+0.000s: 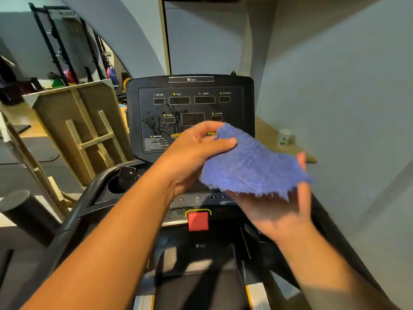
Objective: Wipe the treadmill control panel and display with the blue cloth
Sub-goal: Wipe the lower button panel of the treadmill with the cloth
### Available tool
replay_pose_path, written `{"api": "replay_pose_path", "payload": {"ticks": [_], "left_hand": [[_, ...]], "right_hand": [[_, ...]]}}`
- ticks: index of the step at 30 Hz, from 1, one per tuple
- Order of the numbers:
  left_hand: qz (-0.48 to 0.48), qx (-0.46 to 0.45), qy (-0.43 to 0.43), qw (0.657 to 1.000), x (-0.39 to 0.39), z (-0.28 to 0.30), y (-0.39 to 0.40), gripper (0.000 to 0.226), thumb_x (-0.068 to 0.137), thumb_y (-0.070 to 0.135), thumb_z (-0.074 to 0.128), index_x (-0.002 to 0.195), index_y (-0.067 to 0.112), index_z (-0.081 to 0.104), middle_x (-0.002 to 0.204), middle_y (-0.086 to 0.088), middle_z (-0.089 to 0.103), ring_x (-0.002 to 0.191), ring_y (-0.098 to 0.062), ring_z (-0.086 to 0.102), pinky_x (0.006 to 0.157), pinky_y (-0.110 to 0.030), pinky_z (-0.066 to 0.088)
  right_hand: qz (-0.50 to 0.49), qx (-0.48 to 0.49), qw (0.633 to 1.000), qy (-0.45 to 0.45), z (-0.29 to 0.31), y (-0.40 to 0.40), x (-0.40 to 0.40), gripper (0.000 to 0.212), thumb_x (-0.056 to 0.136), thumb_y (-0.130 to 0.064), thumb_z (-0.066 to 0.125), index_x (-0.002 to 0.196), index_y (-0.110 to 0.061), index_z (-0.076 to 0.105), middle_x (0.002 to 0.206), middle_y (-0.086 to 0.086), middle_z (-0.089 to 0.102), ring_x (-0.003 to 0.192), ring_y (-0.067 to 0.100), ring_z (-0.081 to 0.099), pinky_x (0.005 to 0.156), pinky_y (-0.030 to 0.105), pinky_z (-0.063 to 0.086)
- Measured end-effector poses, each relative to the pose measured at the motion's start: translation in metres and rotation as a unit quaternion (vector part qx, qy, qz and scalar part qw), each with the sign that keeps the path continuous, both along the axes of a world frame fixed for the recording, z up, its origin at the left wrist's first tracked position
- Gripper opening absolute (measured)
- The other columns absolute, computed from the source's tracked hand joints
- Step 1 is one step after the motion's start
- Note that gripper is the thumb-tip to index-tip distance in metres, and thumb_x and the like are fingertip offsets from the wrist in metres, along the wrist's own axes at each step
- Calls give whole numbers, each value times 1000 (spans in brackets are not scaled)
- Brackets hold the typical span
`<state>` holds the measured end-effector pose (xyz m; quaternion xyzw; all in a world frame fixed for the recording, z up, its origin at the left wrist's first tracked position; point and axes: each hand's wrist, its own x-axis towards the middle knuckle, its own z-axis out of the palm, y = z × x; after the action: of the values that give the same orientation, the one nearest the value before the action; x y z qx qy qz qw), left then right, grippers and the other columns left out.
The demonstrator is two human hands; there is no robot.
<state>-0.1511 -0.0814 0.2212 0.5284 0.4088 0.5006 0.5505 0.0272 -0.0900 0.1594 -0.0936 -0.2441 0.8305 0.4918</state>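
Pinching blue cloth (252, 162) in left grip (192, 151), spread rightward across flat-fingered right hand (281, 204).

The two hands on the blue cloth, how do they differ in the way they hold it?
The left hand pinches the blue cloth at its upper left edge, thumb and fingers curled round the fabric; the right hand lies under it, palm up, fingers fairly straight. The left hand sits higher, in front of the display; the right hand is lower, over the button row. Both touch the same cloth, held off the panel.
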Motion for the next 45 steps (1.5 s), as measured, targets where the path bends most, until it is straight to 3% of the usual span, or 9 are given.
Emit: {"api": "replay_pose_path", "payload": {"ticks": [3, 8, 14, 21, 26, 33, 38, 42, 45], "left_hand": [[31, -37, 76, 996, 0, -31, 10, 25, 91, 4, 75, 113, 12, 69, 94, -9, 77, 93, -27, 72, 99, -59, 53], [19, -86, 121, 989, -13, -69, 13, 28, 91, 9, 77, 116, 16, 67, 100, -10, 80, 98, -38, 76, 87, -50, 57], [-38, 0, -21, 999, -15, -49, 6, 36, 83, 5, 75, 117, 17, 66, 94, -2, 78, 87, -17, 76, 80, -29, 63], [20, -29, 121, 992, -14, -63, 15, 27, 90, 6, 77, 116, 12, 69, 104, -17, 79, 93, -26, 76, 78, -35, 60], [50, -99, 175, 978, -30, -101, 25, 23, 94, 18, 74, 117, 21, 71, 101, -8, 80, 87, -20, 74, 82, -39, 59], [200, -87, 228, 949, -77, -147, 25, 13, 97, 21, 70, 109, 27, 71, 99, 1, 76, 77, -13, 75, 80, -36, 62], [335, -41, 396, 854, -141, -199, 1, 12, 98, 20, 62, 97, 30, 67, 82, 8, 70, 72, -12, 64, 67, -30, 44], [368, -87, 408, 831, -169, -229, -10, 13, 98, 14, 58, 101, 23, 66, 86, 0, 71, 73, -17, 63, 66, -33, 44], [352, -130, 416, 829, -181, -249, -13, 15, 102, 16, 51, 103, 22, 65, 88, 0, 70, 78, -15, 64, 73, -38, 49]], "right_hand": [[-14, -89, 995, 41, -20, -7, -10, 106, 80, -81, 57, 147, 0, 44, 150, 24, 46, 138, 44, 44, 121, 53, 25], [-12, -130, 990, -53, -41, -8, -9, 72, 93, -37, 59, 150, 2, 38, 141, 23, 54, 132, 32, 53, 112, 49, 43], [25, -58, 998, -14, -18, -12, -8, 80, 93, -44, 19, 155, 7, 16, 138, 14, 27, 138, 21, 10, 124, 42, 0], [32, -103, 994, -33, -58, 7, -6, 66, 98, -22, 44, 156, 1, 22, 154, 16, 32, 147, 33, 31, 123, 47, 23], [-32, -145, 981, -126, -84, 11, 0, 49, 94, -12, 50, 141, -2, 47, 133, 26, 62, 119, 42, 63, 94, 55, 55], [-124, -193, 949, -216, -102, 25, 17, 38, 95, -10, 45, 131, -1, 56, 126, 25, 66, 121, 43, 61, 112, 56, 40], [-286, -57, 782, -552, -115, 51, 18, 19, 94, -18, 59, 103, -3, 66, 87, 9, 65, 78, 34, 64, 79, 47, 52], [-319, 105, 645, -687, -143, 77, -1, 40, 97, -30, 51, 122, 1, 51, 109, 12, 57, 106, 31, 60, 83, 40, 49], [-294, 270, 456, -795, -184, 81, -22, 53, 94, -31, 57, 139, -5, 43, 131, 13, 52, 126, 31, 49, 97, 41, 47]]}}
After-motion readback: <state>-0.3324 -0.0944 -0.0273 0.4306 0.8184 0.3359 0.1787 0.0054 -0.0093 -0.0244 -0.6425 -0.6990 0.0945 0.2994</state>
